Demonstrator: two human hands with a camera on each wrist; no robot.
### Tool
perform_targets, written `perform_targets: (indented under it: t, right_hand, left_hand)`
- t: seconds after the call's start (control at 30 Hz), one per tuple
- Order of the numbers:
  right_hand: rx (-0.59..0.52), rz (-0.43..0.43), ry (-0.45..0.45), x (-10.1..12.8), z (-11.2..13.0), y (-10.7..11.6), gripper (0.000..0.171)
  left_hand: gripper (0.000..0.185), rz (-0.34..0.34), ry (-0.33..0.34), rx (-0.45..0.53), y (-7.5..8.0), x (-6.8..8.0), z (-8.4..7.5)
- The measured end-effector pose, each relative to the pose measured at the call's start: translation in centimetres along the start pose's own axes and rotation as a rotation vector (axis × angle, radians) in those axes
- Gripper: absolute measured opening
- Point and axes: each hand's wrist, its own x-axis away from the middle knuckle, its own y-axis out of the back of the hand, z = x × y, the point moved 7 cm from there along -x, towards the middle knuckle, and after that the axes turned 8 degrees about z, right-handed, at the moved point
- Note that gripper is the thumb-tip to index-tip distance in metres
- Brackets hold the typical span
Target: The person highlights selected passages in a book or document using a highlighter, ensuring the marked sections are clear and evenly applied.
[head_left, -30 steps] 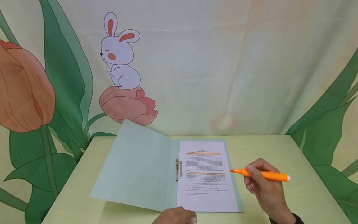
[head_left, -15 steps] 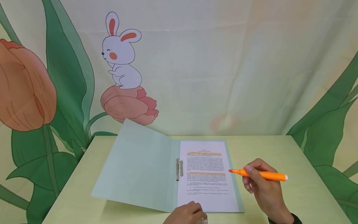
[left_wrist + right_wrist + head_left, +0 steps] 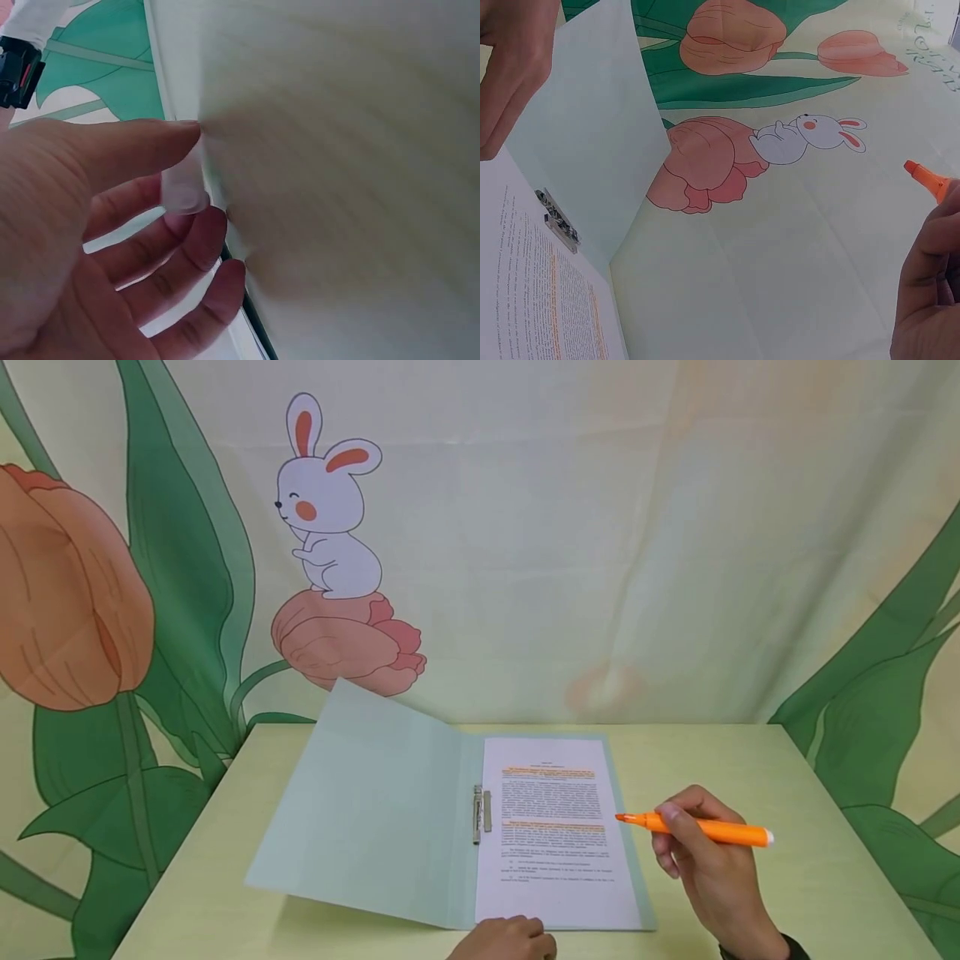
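Note:
My right hand (image 3: 712, 860) pinches an orange highlighter (image 3: 731, 831) between thumb and fingers. Its bare tip points left, over the right edge of the printed page (image 3: 555, 902). Two passages on that page carry orange marking. My left hand (image 3: 506, 939) is at the page's bottom edge, partly cut off by the frame. In the left wrist view, its thumb and curled fingers hold a pale translucent pen cap (image 3: 184, 187), with the fingertips close to the table surface. The page lies in an opened light green folder (image 3: 360, 818).
A metal clip (image 3: 476, 814) sits along the folder's spine, left of the page. The folder's left cover tilts up off the pale green table (image 3: 795, 877). Behind hangs a curtain (image 3: 525, 568) printed with a rabbit and tulips.
My left hand has shifted right along the page's bottom edge, then slightly down. My right hand and the highlighter hold nearly the same place.

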Motion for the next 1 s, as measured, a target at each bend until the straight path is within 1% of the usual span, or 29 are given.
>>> perform_targets:
  t: [0.1,0.2,0.43,0.53,0.6,0.67,0.7,0.8,0.87,0.93,1.0]
  right_hand:
    - [-0.003,-0.002,-0.001,0.0,0.0,0.0,0.027]
    - [-0.005,-0.002,-0.002,0.0,-0.1,0.0,0.028]
    - [-0.006,-0.003,-0.008,0.0,-0.1,0.1,0.028]
    - [-0.013,0.003,0.004,0.0,-0.1,0.1,0.029]
    - [-0.017,0.006,0.010,0.0,-0.2,0.2,0.029]
    - [-0.013,-0.003,0.016,0.0,-0.2,0.3,0.029]
    - [-0.007,-0.008,0.018,0.0,-0.3,0.4,0.029]
    - [0.004,-0.012,0.015,0.0,-0.2,0.4,0.028]
    - [0.005,-0.009,0.011,0.0,-0.1,0.4,0.028]
    - [0.000,0.002,0.008,-0.1,-0.1,0.4,0.029]
    - [-0.002,-0.003,0.008,0.0,-0.1,0.3,0.028]
  left_hand:
    - [0.021,0.029,0.046,0.006,-0.2,0.0,0.3]
    - [0.022,0.045,0.067,0.004,-0.3,-0.1,0.5]
    - [0.027,0.037,0.038,-0.028,-0.2,0.0,0.5]
    - [0.030,0.034,0.031,-0.052,0.3,0.1,0.5]
    - [0.034,0.024,0.027,-0.073,1.1,0.3,0.5]
    - [0.040,0.006,0.038,-0.096,2.2,0.4,0.5]
    - [0.043,-0.005,0.056,-0.095,2.9,0.5,0.7]
    - [0.048,-0.085,0.094,-0.122,5.1,1.1,1.0]
    - [0.051,-0.122,0.132,-0.134,6.3,1.5,1.5]
    - [0.056,-0.144,0.163,-0.144,7.1,1.9,2.1]
    - [0.063,-0.129,0.207,-0.141,7.4,2.1,3.0]
